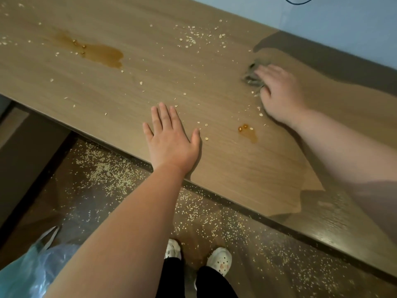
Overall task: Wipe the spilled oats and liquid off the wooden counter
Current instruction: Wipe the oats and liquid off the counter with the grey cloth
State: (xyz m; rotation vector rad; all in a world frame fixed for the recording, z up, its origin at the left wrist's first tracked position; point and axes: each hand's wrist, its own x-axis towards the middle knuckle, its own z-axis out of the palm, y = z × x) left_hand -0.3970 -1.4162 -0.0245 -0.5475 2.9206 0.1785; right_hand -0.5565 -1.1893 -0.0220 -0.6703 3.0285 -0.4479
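Observation:
The wooden counter (150, 78) runs across the head view. A large brown puddle (101, 53) lies at its upper left, and a small brown puddle (249, 133) sits near the front edge. Loose oats (193, 38) are scattered toward the back wall and thinly over the rest. My right hand (279, 93) presses a grey crumpled cloth (252, 77) onto the counter at the right; its image is blurred. My left hand (171, 138) rests flat on the counter near the front edge, fingers straight and spread, holding nothing.
Many oats (107, 173) cover the brown floor below the counter edge, around my white shoes (219, 259). A translucent blue-green plastic bag (32, 269) stands at the lower left. A pale blue wall (322, 24) bounds the counter at the back, with a dark cable (298, 1) hanging on it.

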